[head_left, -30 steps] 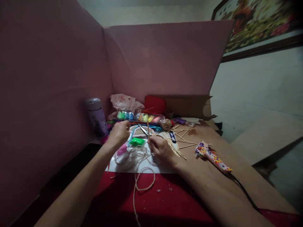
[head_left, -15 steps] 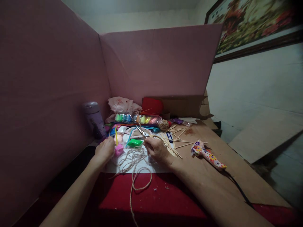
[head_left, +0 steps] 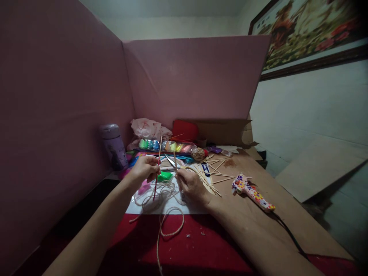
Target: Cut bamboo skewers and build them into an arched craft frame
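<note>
My left hand [head_left: 147, 168] pinches a thin stick [head_left: 160, 147], pale at the top and red toward its lower end, held nearly upright. My right hand [head_left: 191, 184] is closed on a short thin wooden stick [head_left: 175, 160] that points up from the fingers. Just behind that hand are scissors [head_left: 170, 159], their blades pointing left and partly covered. Loose twine [head_left: 172, 234] lies in loops below both hands, over a white sheet [head_left: 138, 209] and the red cloth. A green packet [head_left: 165, 176] rests between the hands, and a pink lump [head_left: 144, 188] sits under my left hand.
A patterned glue gun [head_left: 253, 191] with a black cord lies on cardboard [head_left: 287, 230] at right. Several wooden sticks [head_left: 220, 174], a twine ball [head_left: 198, 153] and a tray of coloured clay [head_left: 172, 145] are farther back. A purple bottle [head_left: 113, 147] stands at left.
My left hand has moved right, toward my right hand, and the pale-and-red stick now shows clearly in it. My right hand has barely moved.
</note>
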A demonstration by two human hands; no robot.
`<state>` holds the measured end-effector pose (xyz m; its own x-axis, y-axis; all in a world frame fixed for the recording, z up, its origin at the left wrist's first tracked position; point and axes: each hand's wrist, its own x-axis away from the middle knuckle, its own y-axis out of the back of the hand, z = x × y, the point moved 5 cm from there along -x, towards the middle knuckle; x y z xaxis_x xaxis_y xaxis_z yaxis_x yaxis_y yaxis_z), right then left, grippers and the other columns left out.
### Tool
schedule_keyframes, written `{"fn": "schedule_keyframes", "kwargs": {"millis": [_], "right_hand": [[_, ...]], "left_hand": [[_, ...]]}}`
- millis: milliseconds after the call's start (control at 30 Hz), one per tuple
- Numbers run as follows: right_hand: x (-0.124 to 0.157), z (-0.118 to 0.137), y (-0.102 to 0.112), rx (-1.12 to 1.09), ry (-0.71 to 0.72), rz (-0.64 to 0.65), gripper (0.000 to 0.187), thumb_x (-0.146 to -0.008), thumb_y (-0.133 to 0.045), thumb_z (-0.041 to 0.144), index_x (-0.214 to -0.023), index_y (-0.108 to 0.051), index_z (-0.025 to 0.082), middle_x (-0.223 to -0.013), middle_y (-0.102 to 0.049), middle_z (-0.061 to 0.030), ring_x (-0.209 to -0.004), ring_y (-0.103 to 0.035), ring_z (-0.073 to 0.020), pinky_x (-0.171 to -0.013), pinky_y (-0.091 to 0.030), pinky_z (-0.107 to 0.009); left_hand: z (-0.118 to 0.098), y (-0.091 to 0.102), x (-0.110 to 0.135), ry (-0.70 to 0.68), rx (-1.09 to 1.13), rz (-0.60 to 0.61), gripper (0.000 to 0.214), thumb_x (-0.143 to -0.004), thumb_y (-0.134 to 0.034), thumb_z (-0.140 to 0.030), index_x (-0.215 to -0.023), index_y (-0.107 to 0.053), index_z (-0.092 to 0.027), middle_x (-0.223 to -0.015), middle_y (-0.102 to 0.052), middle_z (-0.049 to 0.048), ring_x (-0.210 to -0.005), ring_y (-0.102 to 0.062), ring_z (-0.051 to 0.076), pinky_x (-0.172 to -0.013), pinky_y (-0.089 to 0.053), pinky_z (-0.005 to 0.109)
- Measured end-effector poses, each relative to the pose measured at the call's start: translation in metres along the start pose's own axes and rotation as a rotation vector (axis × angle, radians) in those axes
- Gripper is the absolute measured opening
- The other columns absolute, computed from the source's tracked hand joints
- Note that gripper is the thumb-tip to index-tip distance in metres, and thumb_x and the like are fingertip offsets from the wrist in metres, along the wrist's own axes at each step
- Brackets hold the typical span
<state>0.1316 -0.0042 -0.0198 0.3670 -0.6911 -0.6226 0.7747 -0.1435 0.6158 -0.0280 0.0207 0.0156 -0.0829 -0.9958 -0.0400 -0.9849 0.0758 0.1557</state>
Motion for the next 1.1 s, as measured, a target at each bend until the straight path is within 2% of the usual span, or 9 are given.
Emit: {"fn": "schedule_keyframes", "kwargs": {"millis": [100,233,333,500,667,800,933,1000,1100], "right_hand": [[0.0,-0.002,0.0,-0.041,-0.015,0.002,0.021,-0.087,-0.04,0.017,-0.067,-0.046,0.02,-0.06,-0.052,0.0008,-0.058,-0.048,-0.0126,-0.057,-0.035,-0.022],[0.0,-0.003,0.0,-0.044,-0.012,-0.03,0.02,-0.087,-0.04,0.018,-0.068,-0.046,0.02,-0.062,-0.053,0.0,-0.059,-0.049,-0.0131,-0.058,-0.036,-0.023],[0.0,-0.007,-0.001,-0.039,-0.043,-0.044,0.019,-0.087,-0.041,0.02,-0.068,-0.046,0.02,-0.062,-0.053,-0.0001,-0.058,-0.049,-0.0129,-0.056,-0.035,-0.022],[-0.001,-0.014,-0.001,-0.082,-0.12,-0.088,0.023,-0.088,-0.04,0.02,-0.065,-0.044,0.02,-0.06,-0.053,0.0004,-0.057,-0.05,-0.0123,-0.057,-0.036,-0.022],[-0.002,-0.015,-0.001,-0.087,-0.127,-0.124,0.023,-0.086,-0.041,0.021,-0.064,-0.045,0.02,-0.06,-0.053,0.0,-0.058,-0.051,-0.0122,-0.058,-0.037,-0.022],[-0.001,-0.018,-0.001,-0.165,-0.18,-0.09,0.022,-0.087,-0.042,0.023,-0.066,-0.047,0.02,-0.053,-0.054,0.0019,-0.052,-0.052,-0.0115,-0.057,-0.039,-0.022],[0.002,-0.028,-0.004,-0.331,-0.323,-0.036,0.02,-0.088,-0.041,0.029,-0.075,-0.052,0.019,-0.046,-0.053,0.0049,-0.039,-0.048,-0.0092,-0.043,-0.037,-0.02],[0.003,-0.032,-0.006,-0.418,-0.39,-0.032,0.019,-0.088,-0.04,0.03,-0.078,-0.052,0.019,-0.045,-0.052,0.0062,-0.033,-0.045,-0.0079,-0.036,-0.034,-0.018],[0.003,-0.036,-0.007,-0.46,-0.407,-0.063,0.018,-0.085,-0.044,0.031,-0.073,-0.05,0.019,-0.045,-0.052,0.0065,-0.032,-0.045,-0.007,-0.034,-0.033,-0.016]], "left_hand": [[0.0,-0.011,-0.003,0.023,0.102,0.065,0.017,-0.054,-0.063,-0.015,-0.069,-0.058,-0.012,-0.048,-0.058,0.0012,-0.029,-0.04,0.006,-0.027,-0.024,0.016],[0.0,-0.016,-0.01,-0.013,0.159,0.11,0.021,-0.055,-0.065,-0.017,-0.075,-0.06,-0.01,-0.051,-0.058,0.0006,-0.031,-0.041,0.005,-0.028,-0.025,0.015],[-0.002,-0.018,-0.014,-0.027,0.185,0.084,0.023,-0.055,-0.066,-0.017,-0.076,-0.06,-0.01,-0.051,-0.059,0.0012,-0.03,-0.04,0.005,-0.028,-0.024,0.015],[-0.015,-0.023,-0.013,-0.055,0.272,-0.012,0.022,-0.055,-0.068,-0.024,-0.065,-0.054,-0.012,-0.047,-0.057,0.0002,-0.029,-0.039,0.005,-0.027,-0.024,0.016],[-0.022,-0.031,-0.004,-0.07,0.298,0.004,0.025,-0.059,-0.068,-0.03,-0.067,-0.052,-0.013,-0.049,-0.057,-0.0008,-0.03,-0.041,0.006,-0.028,-0.026,0.016],[-0.023,-0.044,0.01,-0.072,0.232,0.133,0.024,-0.065,-0.066,-0.034,-0.065,-0.053,-0.013,-0.044,-0.053,-0.0025,-0.028,-0.035,0.004,-0.028,-0.02,0.015],[-0.026,-0.058,0.032,-0.025,0.181,0.399,0.023,-0.07,-0.064,-0.033,-0.062,-0.055,-0.013,-0.038,-0.042,-0.0053,-0.029,-0.025,0.001,-0.03,-0.011,0.016],[-0.029,-0.059,0.045,-0.029,0.176,0.486,0.022,-0.072,-0.063,-0.033,-0.066,-0.059,-0.012,-0.038,-0.037,-0.0062,-0.031,-0.024,0.001,-0.032,-0.012,0.016],[-0.029,-0.058,0.069,0.013,0.063,0.609,0.02,-0.074,-0.062,-0.032,-0.075,-0.065,-0.012,-0.04,-0.041,-0.0051,-0.035,-0.03,0.003,-0.035,-0.018,0.016]]}}
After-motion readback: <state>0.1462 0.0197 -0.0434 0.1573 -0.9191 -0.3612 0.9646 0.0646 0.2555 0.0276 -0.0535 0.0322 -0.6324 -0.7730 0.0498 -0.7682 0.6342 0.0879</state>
